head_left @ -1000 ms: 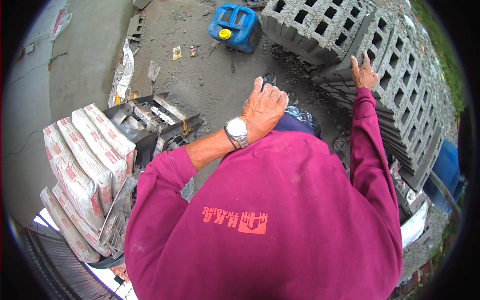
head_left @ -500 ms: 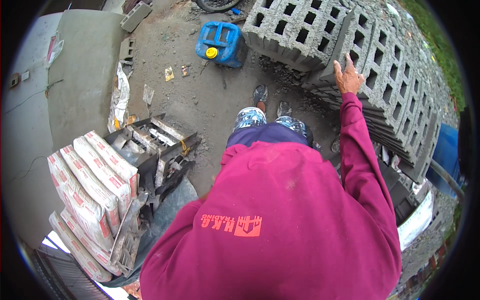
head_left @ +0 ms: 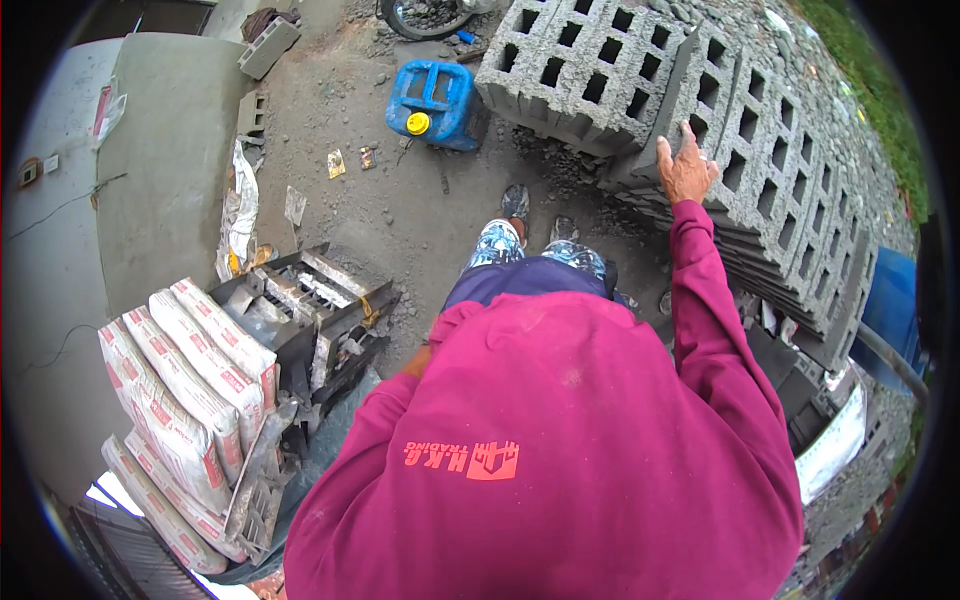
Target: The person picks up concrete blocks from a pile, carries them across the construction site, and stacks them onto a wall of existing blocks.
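Note:
My right hand [head_left: 687, 173] reaches out to the far right, to the near edge of a row of grey hollow concrete blocks [head_left: 680, 95]. Its fingers are spread, and the fingertips lie at the top face of one block, beside its holes. Whether they press on the block or hover just over it, I cannot tell. Nothing is held in this hand. On the left, only a bit of bare forearm shows past the maroon sleeve [head_left: 385, 400]; my left hand is hidden behind my body.
A blue jerrycan [head_left: 460, 105] with a yellow cap stands ahead on the gritty ground. At left are stacked paper sacks [head_left: 190, 375] beside a dirty metal frame [head_left: 325, 290]. A blue drum [head_left: 890, 320] stands at the right, and a wheel [head_left: 425, 15] at the far edge.
My right hand has come slightly nearer and to the left in the picture, its fingers still spread at the blocks. The whole view has shifted a little. A bit of left forearm now shows.

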Tool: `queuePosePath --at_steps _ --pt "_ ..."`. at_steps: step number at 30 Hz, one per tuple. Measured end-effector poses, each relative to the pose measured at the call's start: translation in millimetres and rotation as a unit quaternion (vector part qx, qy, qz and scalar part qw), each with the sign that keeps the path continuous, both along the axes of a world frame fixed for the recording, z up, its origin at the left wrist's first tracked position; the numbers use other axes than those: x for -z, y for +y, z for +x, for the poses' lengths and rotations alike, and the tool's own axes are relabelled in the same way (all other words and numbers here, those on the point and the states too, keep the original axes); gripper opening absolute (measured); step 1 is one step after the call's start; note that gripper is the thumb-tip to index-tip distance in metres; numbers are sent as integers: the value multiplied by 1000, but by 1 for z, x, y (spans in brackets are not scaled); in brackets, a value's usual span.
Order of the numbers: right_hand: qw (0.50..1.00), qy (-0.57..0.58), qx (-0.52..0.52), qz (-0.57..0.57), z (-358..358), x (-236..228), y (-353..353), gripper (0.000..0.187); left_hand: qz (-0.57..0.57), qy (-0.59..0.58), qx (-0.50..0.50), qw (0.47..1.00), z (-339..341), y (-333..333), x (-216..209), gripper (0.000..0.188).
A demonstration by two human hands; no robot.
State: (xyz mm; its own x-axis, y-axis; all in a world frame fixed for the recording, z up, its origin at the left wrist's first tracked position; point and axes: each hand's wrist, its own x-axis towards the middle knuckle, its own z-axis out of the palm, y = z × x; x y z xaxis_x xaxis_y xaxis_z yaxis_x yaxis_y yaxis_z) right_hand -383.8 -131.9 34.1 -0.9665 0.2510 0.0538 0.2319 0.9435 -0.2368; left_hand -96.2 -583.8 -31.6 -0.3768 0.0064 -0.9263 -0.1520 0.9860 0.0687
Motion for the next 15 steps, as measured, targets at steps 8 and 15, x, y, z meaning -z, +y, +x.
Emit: queuePosePath --at_steps 8,15 --pt "1000 20 12 -11 -8 6 -7 56 1 251 -61 966 -227 -41 -12 34" --pt "998 31 45 -44 -25 0 -12 52 166 492 132 844 -436 43 -35 31"
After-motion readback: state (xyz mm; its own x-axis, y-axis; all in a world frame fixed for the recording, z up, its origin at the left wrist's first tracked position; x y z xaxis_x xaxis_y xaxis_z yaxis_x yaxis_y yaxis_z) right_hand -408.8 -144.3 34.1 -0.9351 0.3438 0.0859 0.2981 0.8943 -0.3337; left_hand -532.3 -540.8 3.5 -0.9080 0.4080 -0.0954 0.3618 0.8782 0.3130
